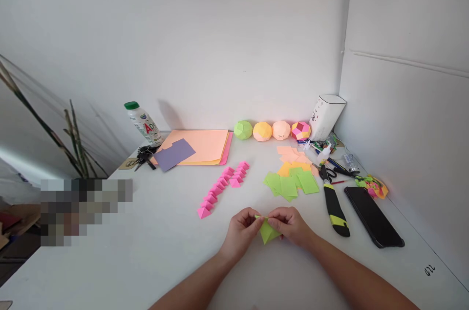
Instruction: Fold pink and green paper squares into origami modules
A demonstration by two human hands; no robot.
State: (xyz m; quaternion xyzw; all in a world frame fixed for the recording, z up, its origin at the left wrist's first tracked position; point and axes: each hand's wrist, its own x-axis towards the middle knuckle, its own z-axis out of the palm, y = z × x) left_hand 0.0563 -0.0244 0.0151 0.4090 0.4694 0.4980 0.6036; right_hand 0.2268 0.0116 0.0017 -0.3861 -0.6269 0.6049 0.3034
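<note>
Between my two hands is a small folded green paper [268, 232], its point facing down toward me. My left hand [244, 232] pinches its upper left edge between thumb and fingers. On the upper right edge, my right hand [289, 224] pinches it too, the thumb in front. Just beyond my hands lie loose green paper pieces [288, 185], with orange pieces [293, 168] and peach pieces [291, 152] behind. Two rows of folded pink paper units [219, 186] stand up and to the left of my hands.
Four paper balls [262, 131] line the wall. Sheets [198, 143], a purple piece [175, 154], keys [144, 156] and a bottle [143, 123] are back left. A cutter [335, 210], scissors [326, 172], phone [373, 217], glue bottle [324, 154] and white box [326, 117] are right.
</note>
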